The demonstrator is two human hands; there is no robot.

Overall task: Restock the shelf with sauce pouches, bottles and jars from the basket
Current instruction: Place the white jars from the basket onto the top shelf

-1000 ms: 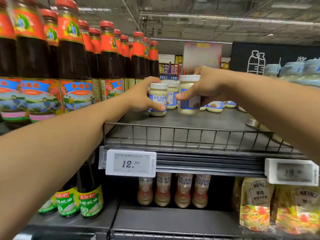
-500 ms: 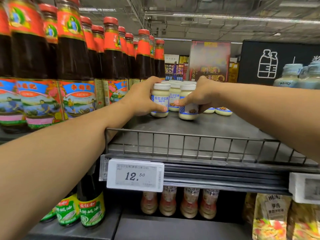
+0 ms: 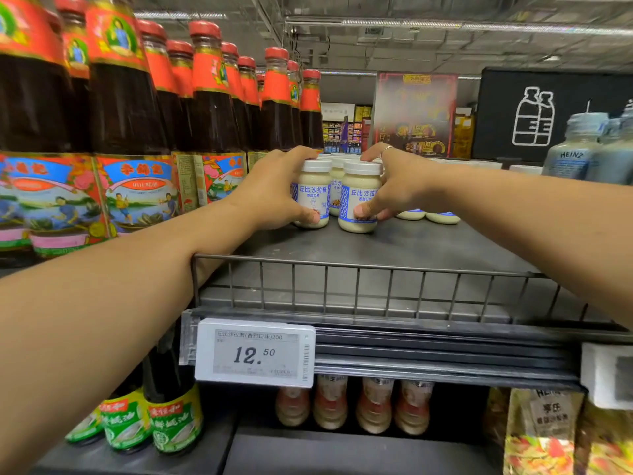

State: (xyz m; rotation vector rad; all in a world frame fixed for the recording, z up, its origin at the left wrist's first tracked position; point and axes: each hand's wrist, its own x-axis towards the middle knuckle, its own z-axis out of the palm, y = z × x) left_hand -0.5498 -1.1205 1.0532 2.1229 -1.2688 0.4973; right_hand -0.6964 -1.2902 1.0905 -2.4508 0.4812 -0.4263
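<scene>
Two white-lidded jars of pale salad dressing with blue-and-white labels stand side by side on the grey shelf (image 3: 404,248). My left hand (image 3: 274,190) grips the left jar (image 3: 313,192), thumb low on its front and fingers over the lid. My right hand (image 3: 397,183) grips the right jar (image 3: 358,197), thumb on the label and fingers behind it. More jars of the same kind (image 3: 335,193) stand behind them. The basket is out of view.
Tall dark sauce bottles with red caps (image 3: 212,108) crowd the shelf to the left. A wire rail (image 3: 359,286) fronts the shelf above a 12.50 price tag (image 3: 255,353). Heinz bottles (image 3: 575,156) stand at right. Small dressing bottles (image 3: 352,402) and pouches (image 3: 541,430) fill the lower shelf.
The right jar has come down onto the shelf beside the left jar. Both hands keep their hold, and the view has moved closer to the shelf.
</scene>
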